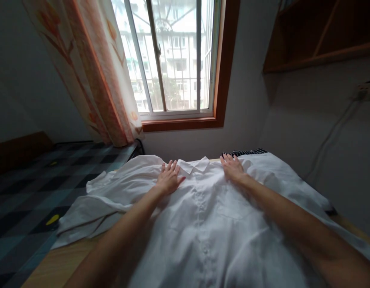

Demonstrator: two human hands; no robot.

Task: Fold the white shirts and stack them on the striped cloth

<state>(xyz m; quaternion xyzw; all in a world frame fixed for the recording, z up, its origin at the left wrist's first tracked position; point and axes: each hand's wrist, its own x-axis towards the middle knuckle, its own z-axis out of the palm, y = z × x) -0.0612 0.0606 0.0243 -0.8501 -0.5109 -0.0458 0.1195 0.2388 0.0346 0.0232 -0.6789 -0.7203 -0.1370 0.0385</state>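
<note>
A white button-up shirt lies front side up, its collar at the far end and its button line running toward me. My left hand rests flat on the shirt just left of the collar, fingers spread. To the right of the collar, my right hand also lies on the cloth with its fingers stretched out. The left sleeve area spreads out in loose folds, and small wrinkles cross the front. Neither hand grips the fabric.
Beneath the shirt is a wooden table. A bed with a dark checked cover stands at the left. Black striped cloth shows behind my right hand. A window, a floral curtain and a wall shelf are beyond.
</note>
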